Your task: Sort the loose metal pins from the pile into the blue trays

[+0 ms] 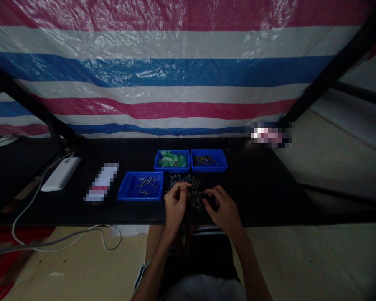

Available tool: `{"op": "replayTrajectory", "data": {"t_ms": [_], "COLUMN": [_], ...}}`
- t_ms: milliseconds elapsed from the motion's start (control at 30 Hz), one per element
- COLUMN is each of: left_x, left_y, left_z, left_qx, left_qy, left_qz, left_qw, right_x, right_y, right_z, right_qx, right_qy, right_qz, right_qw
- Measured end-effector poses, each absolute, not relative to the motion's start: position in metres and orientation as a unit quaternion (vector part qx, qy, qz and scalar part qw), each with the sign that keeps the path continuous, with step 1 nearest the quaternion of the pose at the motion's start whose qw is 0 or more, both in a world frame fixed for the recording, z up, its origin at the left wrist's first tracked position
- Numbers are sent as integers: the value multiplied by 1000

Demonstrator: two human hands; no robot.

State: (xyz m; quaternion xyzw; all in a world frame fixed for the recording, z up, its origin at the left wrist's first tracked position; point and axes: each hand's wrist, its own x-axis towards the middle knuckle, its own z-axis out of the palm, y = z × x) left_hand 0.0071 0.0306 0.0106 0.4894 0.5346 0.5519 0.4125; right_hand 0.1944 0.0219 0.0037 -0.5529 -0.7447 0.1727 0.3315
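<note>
A loose pile of thin, nail-like metal pieces (196, 200) lies on the black table between my hands. My left hand (176, 198) is over the pile's left side, thumb and fingertips pinched together. Whatever is in that pinch is too small to make out. At the right edge of the pile is my right hand (221, 205), its thumb and curled fingers apart with a gap between them. Left of my left hand stands a blue tray (123, 191) with several of the thin metal pieces. Behind the pile, another blue tray (209, 169) holds similar, darker pieces.
A third blue tray (171, 169) at the back holds green and white packets (172, 159). A white power bank (61, 173) with a cable (15, 221) sits at the table's left, beside a blurred-out flat object (103, 179). A striped plastic sheet (188, 71) hangs behind the table (269, 200).
</note>
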Motion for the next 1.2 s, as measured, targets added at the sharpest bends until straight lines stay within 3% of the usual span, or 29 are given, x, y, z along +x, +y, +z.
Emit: {"op": "replayTrajectory", "data": {"t_ms": [200,400,600,1200], "left_x": [7,8,6,9], "left_y": [31,33,33,29], "left_z": [7,9,11,17], "left_qx": [498,538,550,562], "left_qy": [538,527,498,506], "left_qz": [547,546,577,585], "left_qw": [404,366,341,294], "right_x": [197,174,146,147], "right_y": [19,29,42,40], "right_z": [-2,10,8,12], "right_qx": [-530,-509,-467,-479], "right_qy": [-764,-709,-686,-685], "right_qz": [179,250,316,291], "right_qw": [321,420,460,465]}}
